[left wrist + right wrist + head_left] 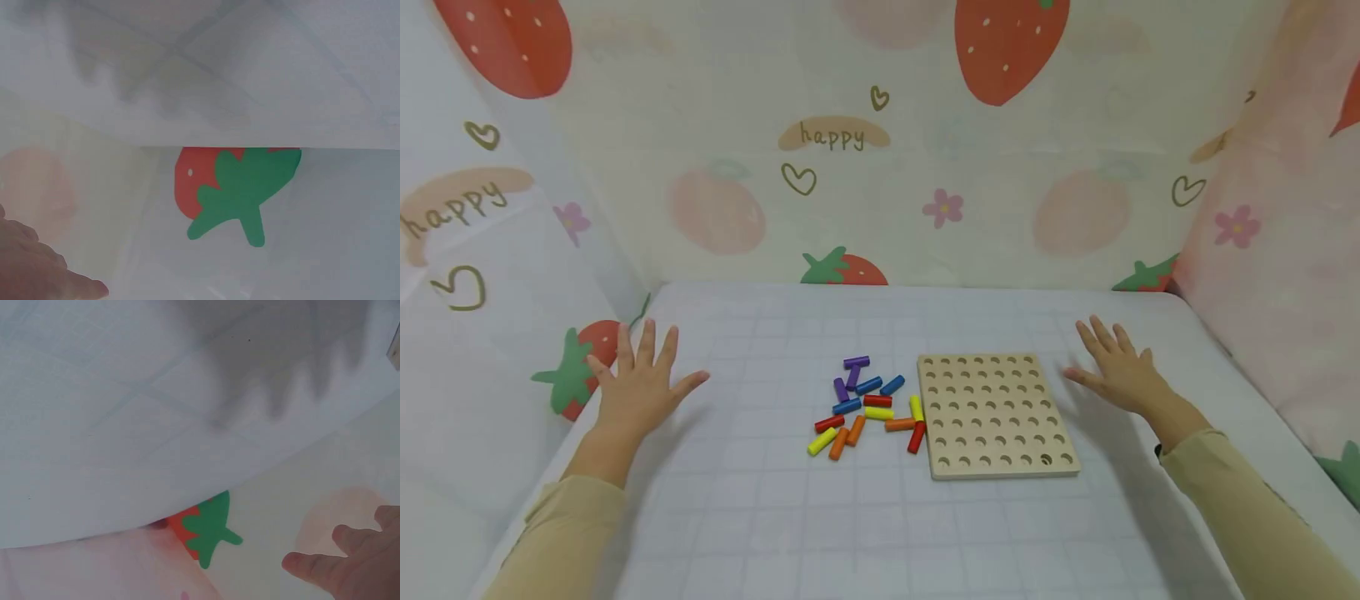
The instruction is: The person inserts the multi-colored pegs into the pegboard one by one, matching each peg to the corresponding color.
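My left hand (pixel 638 392) is held over the table's left side, fingers spread and holding nothing. On the other side, my right hand (pixel 1123 375) hovers with spread fingers, to the right of a square wooden pegboard (pixel 981 415) with rows of round holes. Left of the board lie several small coloured pegs: purple (pixel 857 362), blue (pixel 892 385), red (pixel 830 423), yellow (pixel 822 442) and orange (pixel 839 443). A red peg (pixel 917 437) and a yellow peg (pixel 916 408) lie against or very near the board's left edge. Neither hand touches the board or pegs.
The white table (pixel 760 517) has a faint grid. Printed curtains (pixel 865 208) with strawberries, hearts and "happy" lettering stand behind it and along both sides. In the right wrist view, a corner of the board (pixel 394 353) shows at the right edge.
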Available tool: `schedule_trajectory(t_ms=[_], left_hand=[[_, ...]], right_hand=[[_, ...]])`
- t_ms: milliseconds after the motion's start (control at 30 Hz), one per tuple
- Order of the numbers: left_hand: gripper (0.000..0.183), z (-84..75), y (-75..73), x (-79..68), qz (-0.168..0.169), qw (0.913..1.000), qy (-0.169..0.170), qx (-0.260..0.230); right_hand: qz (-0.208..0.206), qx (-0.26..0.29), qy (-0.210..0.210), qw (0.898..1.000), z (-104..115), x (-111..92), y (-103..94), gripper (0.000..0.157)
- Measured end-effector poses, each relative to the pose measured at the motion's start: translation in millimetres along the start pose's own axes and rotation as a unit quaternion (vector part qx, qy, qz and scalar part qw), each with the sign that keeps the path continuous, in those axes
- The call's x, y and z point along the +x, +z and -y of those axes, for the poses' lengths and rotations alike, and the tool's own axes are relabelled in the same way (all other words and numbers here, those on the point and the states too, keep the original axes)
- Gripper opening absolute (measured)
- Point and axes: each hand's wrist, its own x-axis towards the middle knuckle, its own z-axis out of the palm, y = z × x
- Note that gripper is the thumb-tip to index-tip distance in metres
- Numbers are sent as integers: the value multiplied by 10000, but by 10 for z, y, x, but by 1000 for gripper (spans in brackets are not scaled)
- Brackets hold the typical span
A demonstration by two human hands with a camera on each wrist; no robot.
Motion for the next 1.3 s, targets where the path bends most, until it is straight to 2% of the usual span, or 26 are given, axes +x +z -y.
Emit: schedule_trajectory(t_ms=[300, 433, 567, 667, 833, 967, 1133, 1300], left_hand=[[93, 14, 69, 15, -101, 9997, 142, -143], [92, 1, 126, 46, -113, 9994, 268, -182], [92, -53, 198, 68, 92, 9983, 430, -376], [90, -127, 242, 86, 244, 9959, 630, -593], [83, -323, 306, 121, 256, 9905, 1040, -859], [80, -511, 394, 126, 452, 9819, 1467, -1110], [75, -693, 469, 135, 717, 9724, 1804, -1293], [70, -814, 487, 230, 817, 9697, 1967, -1194]], right_hand=[[17, -113, -362, 9993, 139, -10, 160, 89], [126, 46, -572, 9983, 191, -2, 266, 88], [330, 269, -797, 9959, 211, 13, 356, 90], [510, 414, -948, 9933, 204, 26, 397, 91], [826, 659, -1042, 9889, 195, 31, 437, 87], [935, 633, -1017, 9884, 173, -9, 459, 84], [958, 760, -1065, 9868, 148, -73, 483, 83], [827, 806, -1140, 9867, 142, -73, 484, 81]])
